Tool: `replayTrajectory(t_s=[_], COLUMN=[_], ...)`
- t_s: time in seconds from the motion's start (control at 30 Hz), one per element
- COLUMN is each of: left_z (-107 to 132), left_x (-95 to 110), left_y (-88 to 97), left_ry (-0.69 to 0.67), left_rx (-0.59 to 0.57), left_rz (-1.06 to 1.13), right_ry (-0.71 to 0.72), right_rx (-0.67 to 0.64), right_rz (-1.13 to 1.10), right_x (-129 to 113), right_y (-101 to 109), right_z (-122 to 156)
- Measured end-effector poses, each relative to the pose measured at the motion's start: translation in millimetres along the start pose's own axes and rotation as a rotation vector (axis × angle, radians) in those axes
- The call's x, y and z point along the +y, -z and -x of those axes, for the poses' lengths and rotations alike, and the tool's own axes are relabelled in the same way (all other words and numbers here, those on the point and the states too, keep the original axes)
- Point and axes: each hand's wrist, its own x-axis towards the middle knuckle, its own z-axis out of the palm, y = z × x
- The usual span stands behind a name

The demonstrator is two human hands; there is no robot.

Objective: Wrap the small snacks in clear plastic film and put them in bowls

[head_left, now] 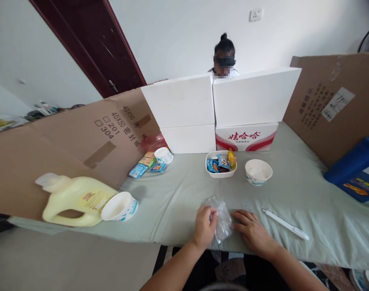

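Note:
A small clear plastic bag point(223, 220) lies crumpled on the pale green cloth point(178, 194) near the front edge. My left hand point(205, 227) is closed on the bag's left side, fingers pinching the film. My right hand point(253, 231) rests flat on the cloth just right of the bag, fingers stretched out and touching its edge. A white pen-like stick point(285, 224) lies to the right of my right hand.
Behind the bag stand a white square dish of wrapped snacks point(220, 163) and an empty white bowl point(258, 171). A yellow jug point(75, 200) and a tipped cup point(120, 206) lie at left. White boxes point(220, 105), cardboard walls and a blue box point(357, 169) surround the cloth. A person sits behind the boxes.

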Motion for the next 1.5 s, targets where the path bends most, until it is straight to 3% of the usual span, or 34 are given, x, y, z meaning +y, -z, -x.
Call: replayTrajectory(t_s=[0.17,0.23,0.33,0.43,0.57,0.73,0.83,0.93,1.03,1.2,1.33,1.5], left_z=[-14,-14,-13,-11,-11,-13,-17,-20,-19,-14,-13,-9], left_x=[-31,-32,-30,-30,-34,-33,-28,-26,-29,-35,-32,-28], left_y=[-3.9,-5.7,-6.8,-7.4,-6.7,3.1,8.3,10.1,11.0,10.3,9.9,13.0], left_ry=[0.073,0.101,0.110,0.101,0.077,-0.050,-0.259,-0.252,-0.154,-0.161,-0.190,-0.308], left_rx=[-0.003,-0.017,-0.031,-0.037,-0.013,0.119,-0.116,-0.311,-0.336,-0.327,-0.347,-0.399], left_rz=[-0.367,-0.413,-0.415,-0.407,-0.407,-0.477,-0.395,-0.358,-0.405,-0.400,-0.361,-0.217], right_ry=[0.031,0.039,0.023,0.124,0.311,0.204,0.198,0.209,0.231,0.233,0.167,0.222], right_rx=[0.021,0.065,0.229,0.316,0.157,0.037,0.058,0.105,0.181,0.281,0.374,0.401], right_rz=[-0.011,0.002,0.031,0.077,0.112,0.075,0.073,0.116,0.182,0.136,0.096,0.043], right_x=[4,4,-3,-21,-44,-47,-44,-46,-51,-52,-49,-48], right_y=[-3,-5,-6,-3,-8,-30,-38,-42,-44,-35,-30,-36], right_z=[2,3,0,-9,-22,-22,-18,-9,8,34,24,5])
